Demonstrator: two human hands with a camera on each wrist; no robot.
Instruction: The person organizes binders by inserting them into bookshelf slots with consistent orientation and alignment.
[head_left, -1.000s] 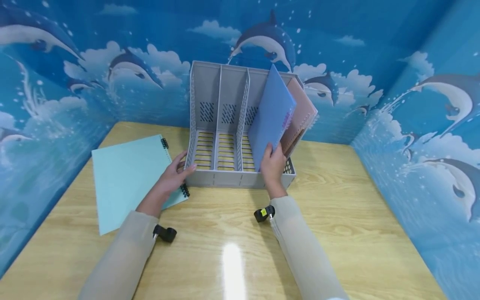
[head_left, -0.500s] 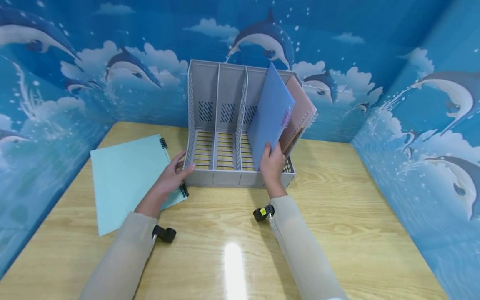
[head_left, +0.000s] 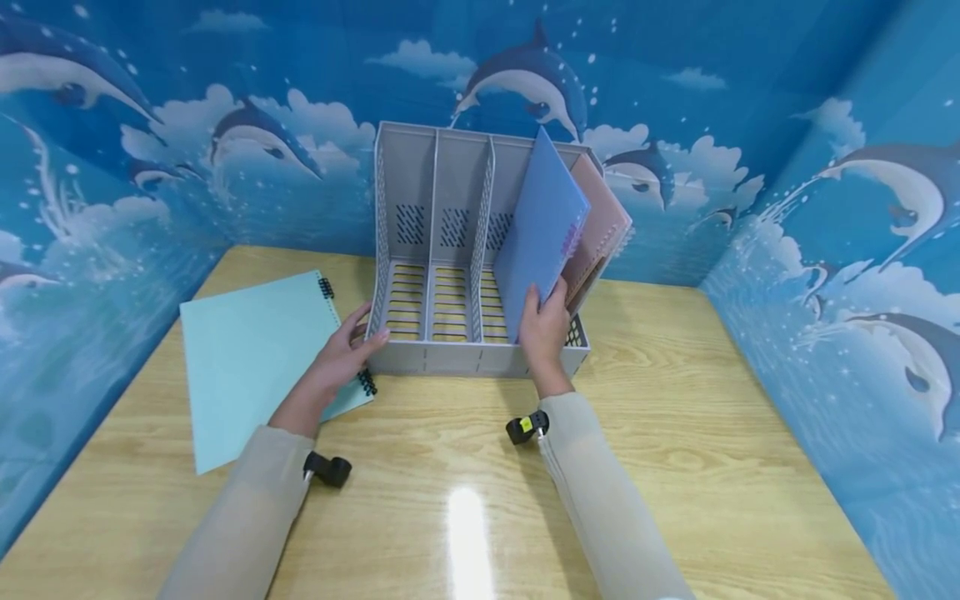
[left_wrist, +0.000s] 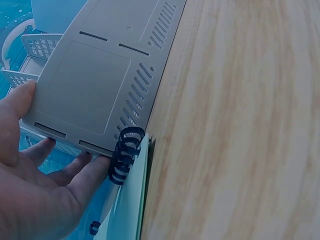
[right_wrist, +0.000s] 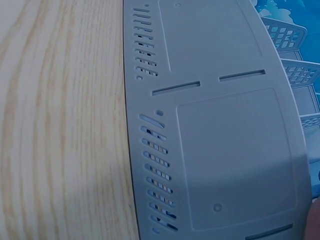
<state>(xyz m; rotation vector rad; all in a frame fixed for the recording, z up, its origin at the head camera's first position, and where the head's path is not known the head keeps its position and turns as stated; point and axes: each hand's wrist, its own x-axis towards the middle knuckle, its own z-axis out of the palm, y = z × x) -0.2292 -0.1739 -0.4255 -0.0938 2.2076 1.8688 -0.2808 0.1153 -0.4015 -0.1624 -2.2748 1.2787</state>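
A grey desktop file rack (head_left: 453, 358) with upright dividers stands on the table. My left hand (head_left: 337, 357) grips its front left corner, thumb at the top edge and fingers round the side, as the left wrist view shows. With my right hand (head_left: 546, 327) I pinch the lower front corner of a blue spiral notebook (head_left: 542, 221), which stands tilted in the third compartment from the left. To its right leans a pink spiral notebook (head_left: 594, 208), partly hidden. Only a sliver of the right hand appears in the right wrist view, beside the rack's front panel (right_wrist: 235, 155).
A pale green notebook (head_left: 251, 358) with black spiral rings lies on the wooden table (head_left: 645, 450), left of the rack and partly under my left forearm. Its rings (left_wrist: 125, 155) are close to the rack's corner. Dolphin-printed walls (head_left: 315, 75) stand behind and at both sides.
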